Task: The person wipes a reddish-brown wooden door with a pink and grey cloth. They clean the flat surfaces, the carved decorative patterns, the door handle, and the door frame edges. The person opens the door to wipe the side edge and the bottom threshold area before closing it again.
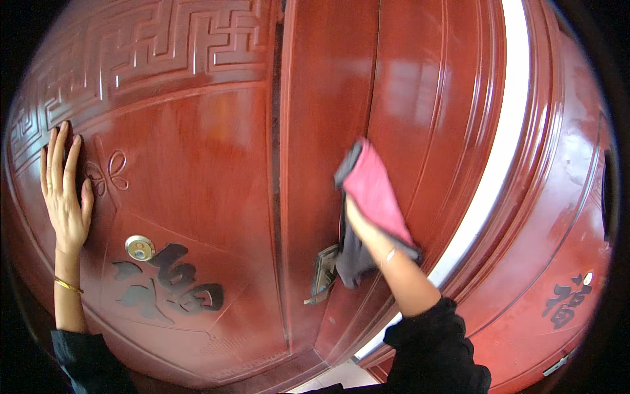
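Observation:
My left hand lies on the carved red-brown door panel, fingers stretched upward and a little apart, holding nothing. A gold bracelet circles that wrist. At the centre right, my right hand has a pink and dark grey cloth against the glossy red-brown woodwork. The cloth covers most of the right fingers, and its grey part hangs below the hand. A metal door handle sits just left of the hanging cloth, partly behind it.
A round lock cylinder and a dark raised character are on the left panel. To the right runs a white strip, with another red-brown door beyond it. Pale floor tiles show at the bottom.

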